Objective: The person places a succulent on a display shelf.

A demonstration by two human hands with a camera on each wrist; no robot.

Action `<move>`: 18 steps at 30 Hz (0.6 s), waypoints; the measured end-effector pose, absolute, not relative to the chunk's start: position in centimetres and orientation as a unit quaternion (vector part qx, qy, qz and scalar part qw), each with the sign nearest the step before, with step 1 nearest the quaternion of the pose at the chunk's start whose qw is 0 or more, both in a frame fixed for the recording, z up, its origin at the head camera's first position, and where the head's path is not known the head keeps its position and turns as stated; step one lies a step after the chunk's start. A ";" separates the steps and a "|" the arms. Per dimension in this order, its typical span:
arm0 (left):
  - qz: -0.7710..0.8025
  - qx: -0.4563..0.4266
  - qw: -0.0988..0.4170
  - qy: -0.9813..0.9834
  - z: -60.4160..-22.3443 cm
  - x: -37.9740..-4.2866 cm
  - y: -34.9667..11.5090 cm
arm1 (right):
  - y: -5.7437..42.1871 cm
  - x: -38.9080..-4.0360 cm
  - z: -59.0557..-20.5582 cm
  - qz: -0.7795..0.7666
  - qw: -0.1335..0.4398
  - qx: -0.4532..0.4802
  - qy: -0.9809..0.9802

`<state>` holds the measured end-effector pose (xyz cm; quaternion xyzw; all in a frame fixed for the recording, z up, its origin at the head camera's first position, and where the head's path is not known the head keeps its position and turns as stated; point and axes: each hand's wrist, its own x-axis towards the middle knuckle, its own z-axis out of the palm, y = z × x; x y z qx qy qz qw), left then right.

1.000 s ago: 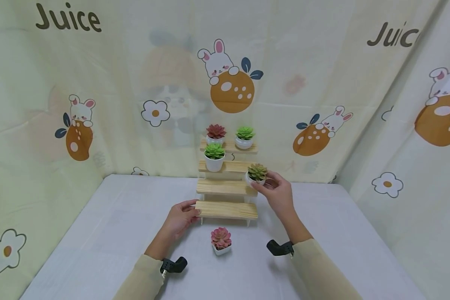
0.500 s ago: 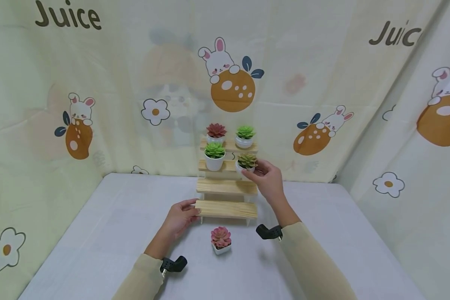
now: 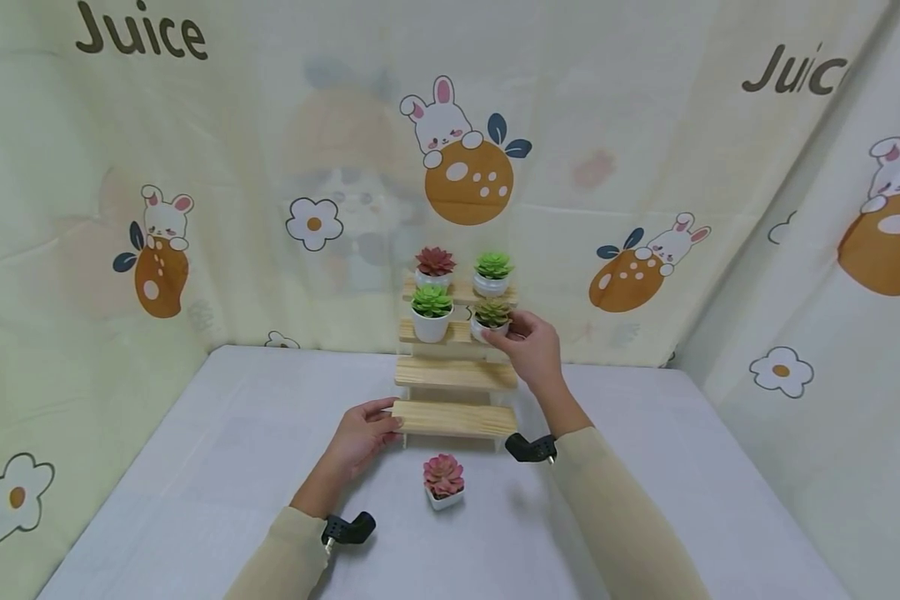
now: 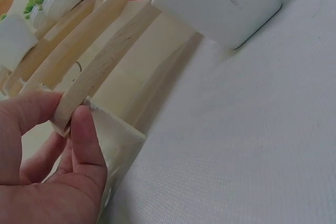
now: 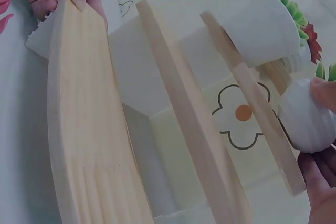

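A tiered wooden plant stand [image 3: 456,417] with white supports stands at the middle of the table. In the head view my left hand [image 3: 362,437] pinches the left end of its lowest board; the left wrist view shows thumb and finger on that board's end [image 4: 73,103]. My right hand [image 3: 536,346] grips a potted olive-green succulent [image 3: 492,312] at the right of the second board from the top. The right wrist view shows its round white pot [image 5: 304,121] at that board, with thumb and fingers around it. Left of it stands a bright green succulent [image 3: 431,312].
On the top board are a dark red succulent [image 3: 435,262] and a green succulent [image 3: 492,273]. A pink succulent [image 3: 443,482] in a square white pot sits on the table [image 3: 217,467] in front of the stand. A printed curtain [image 3: 607,125] hangs behind.
My right hand has carried the olive-green succulent left, from beside the stand's right edge to the second board from the top. The left hand has stayed on the lowest board.
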<state>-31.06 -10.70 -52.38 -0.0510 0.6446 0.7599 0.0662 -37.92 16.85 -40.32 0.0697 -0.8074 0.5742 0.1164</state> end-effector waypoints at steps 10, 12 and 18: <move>0.756 -0.051 0.074 0.648 -52.3 -31.1 -10.8 | 17.1 -38.6 -40.6 0.577 0.110 0.068 -0.806; 0.756 -0.051 0.075 0.648 -52.4 -31.2 -10.8 | 17.1 -38.6 -40.5 0.577 0.106 0.069 -0.807; 0.758 -0.050 0.073 0.646 -52.5 -31.2 -10.8 | 17.3 -38.2 -40.5 0.570 0.087 0.080 -0.813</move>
